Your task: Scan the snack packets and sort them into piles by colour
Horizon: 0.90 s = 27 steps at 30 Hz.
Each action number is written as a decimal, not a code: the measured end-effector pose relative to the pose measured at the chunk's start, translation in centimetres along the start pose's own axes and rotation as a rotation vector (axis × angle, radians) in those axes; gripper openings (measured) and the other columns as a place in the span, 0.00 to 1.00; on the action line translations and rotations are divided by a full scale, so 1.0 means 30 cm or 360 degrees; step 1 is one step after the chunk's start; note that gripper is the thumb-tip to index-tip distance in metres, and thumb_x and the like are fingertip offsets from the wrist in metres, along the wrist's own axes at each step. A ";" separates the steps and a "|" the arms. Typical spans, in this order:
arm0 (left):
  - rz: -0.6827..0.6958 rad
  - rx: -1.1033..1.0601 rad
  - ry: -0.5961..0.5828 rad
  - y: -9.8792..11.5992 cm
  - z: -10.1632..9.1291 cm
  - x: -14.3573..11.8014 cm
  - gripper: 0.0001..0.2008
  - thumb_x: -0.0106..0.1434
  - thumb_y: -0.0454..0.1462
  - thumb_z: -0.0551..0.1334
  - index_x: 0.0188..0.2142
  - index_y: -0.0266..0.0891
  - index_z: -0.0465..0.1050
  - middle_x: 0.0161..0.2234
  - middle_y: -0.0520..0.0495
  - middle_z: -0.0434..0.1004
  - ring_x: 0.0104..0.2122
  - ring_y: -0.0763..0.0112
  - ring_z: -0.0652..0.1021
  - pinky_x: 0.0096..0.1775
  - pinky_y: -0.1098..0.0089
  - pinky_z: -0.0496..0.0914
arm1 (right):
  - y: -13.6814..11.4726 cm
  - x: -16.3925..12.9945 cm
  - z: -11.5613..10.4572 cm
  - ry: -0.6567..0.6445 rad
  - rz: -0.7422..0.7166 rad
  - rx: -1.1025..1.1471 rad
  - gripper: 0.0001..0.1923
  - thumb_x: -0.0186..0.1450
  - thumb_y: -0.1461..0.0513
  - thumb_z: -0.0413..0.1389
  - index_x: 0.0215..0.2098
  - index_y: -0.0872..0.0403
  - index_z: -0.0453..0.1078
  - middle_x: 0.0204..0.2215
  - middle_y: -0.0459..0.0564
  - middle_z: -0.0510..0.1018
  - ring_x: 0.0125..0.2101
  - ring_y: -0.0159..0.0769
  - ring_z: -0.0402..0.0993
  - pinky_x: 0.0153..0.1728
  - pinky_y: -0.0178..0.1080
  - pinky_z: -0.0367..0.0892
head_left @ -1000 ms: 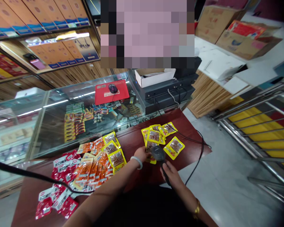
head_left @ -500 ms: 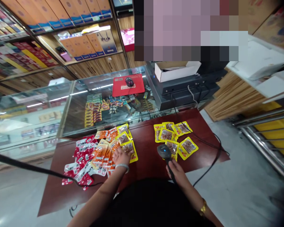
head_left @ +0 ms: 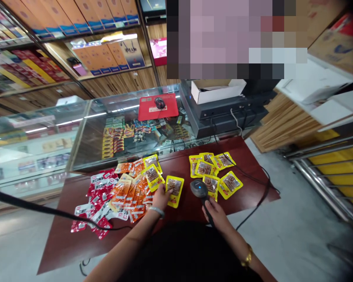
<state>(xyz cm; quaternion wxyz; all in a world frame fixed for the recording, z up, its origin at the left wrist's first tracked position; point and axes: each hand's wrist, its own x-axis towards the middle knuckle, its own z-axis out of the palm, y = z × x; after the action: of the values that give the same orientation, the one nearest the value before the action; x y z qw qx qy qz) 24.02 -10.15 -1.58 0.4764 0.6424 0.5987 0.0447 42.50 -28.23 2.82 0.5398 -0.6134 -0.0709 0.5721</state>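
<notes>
My left hand [head_left: 161, 197] is closed on the near left edge of a yellow snack packet [head_left: 175, 188], which has a clear window with brown food inside. My right hand [head_left: 214, 211] grips the handle of a dark barcode scanner [head_left: 199, 188] with a blue light on its head. Beside the scanner lie several yellow packets [head_left: 230, 184], partly overlapping. To the left of my left hand, two more yellow packets [head_left: 153, 177] rest against a spread of orange packets [head_left: 129, 192]. Further left are red and white packets [head_left: 98, 203].
Behind the brown table [head_left: 59, 243] stands a glass display case [head_left: 85, 152] with a red mouse pad [head_left: 144, 111] on top. A dark cash register unit [head_left: 220, 113] carries a white open box [head_left: 217, 92]. A black cable [head_left: 253, 213] hangs across the table's right side.
My left hand has moved right with a yellow packet, away from the orange pile, turning it more upright. My right hand still holds the scanner in nearly the same place.
</notes>
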 end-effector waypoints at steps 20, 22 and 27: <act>0.0429 -0.0446 -0.0231 0.351 0.233 0.161 0.23 0.54 0.44 0.68 0.46 0.37 0.66 0.45 0.41 0.76 0.44 0.66 0.76 0.48 0.66 0.69 | -0.024 -0.011 -0.060 0.0085 -0.0061 0.0156 0.32 0.53 0.39 0.60 0.43 0.52 0.63 0.15 0.37 0.65 0.12 0.25 0.55 0.14 0.29 0.51; 0.0284 -0.0081 0.0122 0.284 0.143 0.167 0.24 0.55 0.46 0.67 0.47 0.37 0.66 0.47 0.39 0.74 0.48 0.62 0.75 0.50 0.62 0.67 | -0.030 -0.003 -0.055 0.0090 -0.0048 0.0149 0.30 0.52 0.39 0.61 0.39 0.52 0.63 0.16 0.37 0.65 0.12 0.25 0.56 0.13 0.29 0.51; -0.0470 0.0492 0.0802 0.071 -0.083 0.124 0.36 0.54 0.55 0.63 0.56 0.37 0.59 0.56 0.29 0.64 0.58 0.43 0.64 0.53 0.52 0.61 | -0.035 0.014 -0.028 0.0027 -0.0032 0.0070 0.27 0.53 0.40 0.61 0.30 0.52 0.60 0.15 0.37 0.64 0.12 0.24 0.56 0.13 0.29 0.51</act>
<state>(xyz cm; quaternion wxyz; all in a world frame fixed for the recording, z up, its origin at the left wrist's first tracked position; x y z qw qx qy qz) 25.05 -5.39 -0.71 0.2113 0.5821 0.7841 0.0413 43.86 -27.98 3.15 0.5595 -0.6054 -0.0597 0.5629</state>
